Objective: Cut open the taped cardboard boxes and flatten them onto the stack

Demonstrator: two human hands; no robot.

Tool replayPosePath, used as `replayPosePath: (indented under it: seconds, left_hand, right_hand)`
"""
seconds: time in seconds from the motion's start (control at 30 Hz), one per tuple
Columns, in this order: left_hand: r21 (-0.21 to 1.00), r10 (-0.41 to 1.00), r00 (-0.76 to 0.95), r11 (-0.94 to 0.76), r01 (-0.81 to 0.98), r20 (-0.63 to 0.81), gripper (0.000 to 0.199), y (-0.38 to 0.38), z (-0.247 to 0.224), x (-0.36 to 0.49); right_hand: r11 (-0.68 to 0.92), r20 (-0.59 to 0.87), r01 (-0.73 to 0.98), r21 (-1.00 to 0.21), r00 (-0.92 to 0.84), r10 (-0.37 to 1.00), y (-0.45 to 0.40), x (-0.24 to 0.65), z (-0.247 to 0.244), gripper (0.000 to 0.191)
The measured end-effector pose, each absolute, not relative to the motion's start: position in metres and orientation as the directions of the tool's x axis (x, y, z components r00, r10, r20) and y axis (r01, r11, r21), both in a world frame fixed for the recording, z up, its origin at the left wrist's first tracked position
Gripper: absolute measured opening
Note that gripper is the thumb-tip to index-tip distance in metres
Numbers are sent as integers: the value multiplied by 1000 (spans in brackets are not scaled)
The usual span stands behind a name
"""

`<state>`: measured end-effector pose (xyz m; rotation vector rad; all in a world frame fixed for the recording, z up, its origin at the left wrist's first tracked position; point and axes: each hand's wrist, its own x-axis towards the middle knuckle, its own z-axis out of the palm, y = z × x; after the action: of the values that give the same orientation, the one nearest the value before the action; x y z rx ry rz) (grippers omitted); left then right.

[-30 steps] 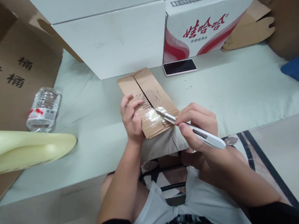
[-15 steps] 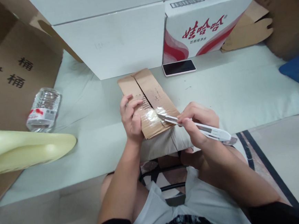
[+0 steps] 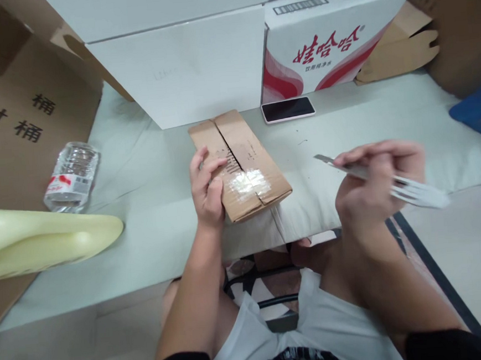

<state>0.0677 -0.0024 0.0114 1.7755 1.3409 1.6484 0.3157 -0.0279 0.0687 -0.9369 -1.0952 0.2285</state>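
Observation:
A small brown cardboard box (image 3: 251,152) lies at the near edge of the covered surface. Clear shiny tape (image 3: 249,184) crosses the near end of its dark top seam. My left hand (image 3: 206,188) grips the box by its left side, fingers resting over the top and thumb near the tape. Well to the right of the box, my right hand (image 3: 376,183) is closed around a white utility knife (image 3: 416,191). Its metal blade is out and points left, apart from the box. The knife's handle is a little blurred.
A phone (image 3: 288,109) lies beyond the box, before a white carton with red print (image 3: 326,57) and a plain white box (image 3: 190,67). Leftward are a clear water bottle (image 3: 72,176), a pale yellow object (image 3: 49,239) and a large brown carton (image 3: 15,120). A blue item (image 3: 479,110) sits far right.
My right hand has lifted the utility knife off the taped seam and moved it to the right, away from the box. My left hand keeps its hold, and the box has barely shifted.

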Motion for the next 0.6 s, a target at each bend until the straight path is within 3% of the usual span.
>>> replayPosePath:
  seconds: [0.07, 0.13, 0.23, 0.33, 0.43, 0.5, 0.6]
  left_hand:
    - [814, 842, -132, -448, 369, 523, 36, 1, 12, 60]
    - [833, 853, -142, -432, 345, 502, 36, 4, 12, 51]
    - [855, 861, -157, -424, 299, 483, 36, 10, 9, 38]
    - [869, 858, -197, -421, 262, 475, 36, 14, 4, 30]
    - [880, 824, -309, -431, 201, 474, 39, 14, 2, 26]
    - [898, 826, -357, -422, 123, 437, 45, 11, 5, 25]
    - [927, 895, -272, -375, -32, 353, 54, 5, 11, 27]
  right_hand:
    - [364, 565, 497, -788, 346, 749, -20, 325, 55, 7]
    - [112, 334, 713, -692, 179, 925, -13, 329, 39, 22]
    - [-12, 42, 843, -537, 40, 998, -5, 327, 19, 56]
    - [66, 72, 834, -547, -32, 997, -2, 319, 13, 66]
    - [145, 126, 732, -665, -81, 989, -5, 312, 19, 47]
    - [113, 38, 631, -767, -130, 991, -8, 308, 23, 40]
    - [30, -101, 506, -862, -230, 968, -13, 304, 21, 49]
